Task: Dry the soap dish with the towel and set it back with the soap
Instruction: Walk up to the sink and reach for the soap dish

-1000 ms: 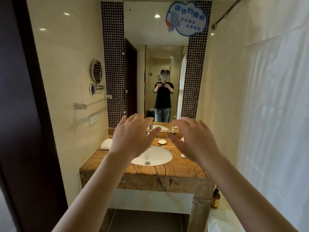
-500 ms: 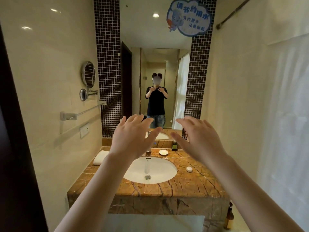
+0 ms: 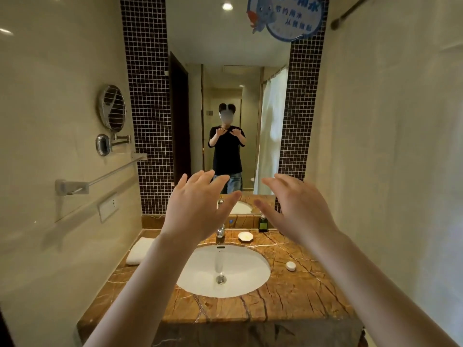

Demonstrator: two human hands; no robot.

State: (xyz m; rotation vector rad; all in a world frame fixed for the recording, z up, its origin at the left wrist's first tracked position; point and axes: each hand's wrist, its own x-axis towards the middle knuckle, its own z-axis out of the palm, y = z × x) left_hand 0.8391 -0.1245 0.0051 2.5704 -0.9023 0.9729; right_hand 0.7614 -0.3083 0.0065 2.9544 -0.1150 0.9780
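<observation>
We hold both hands up in the air in front of us, above the vanity and touching nothing. Our left hand (image 3: 198, 209) has its fingers (image 3: 200, 177) spread and gently curved, thumb angled toward the middle, palm facing away from us and empty. Our right hand (image 3: 298, 209) mirrors it, fingers (image 3: 283, 180) loose and apart, also empty. The two thumbs point toward each other with a clear gap between them. Below, the brown veined marble counter (image 3: 288, 296) carries an oval white sink (image 3: 240, 271), dry-looking, with only the metal drain at its bottom. Behind the basin stands the chrome faucet (image 3: 220, 230), partly hidden by our left hand. Just to the right of the faucet, near the back edge, lies the small white soap dish (image 3: 245, 236); we cannot tell whether anything is in it. The round white soap (image 3: 291, 266) rests on the bare counter to the right of the basin, well apart from the dish. A folded white towel (image 3: 139, 250) lies at the left end of the counter against the wall. A dark green bottle (image 3: 263, 224) stands by the mirror (image 3: 225, 83), behind the dish. On the left wall we see a towel bar (image 3: 105, 175) and a round swing-arm mirror (image 3: 112, 107).
</observation>
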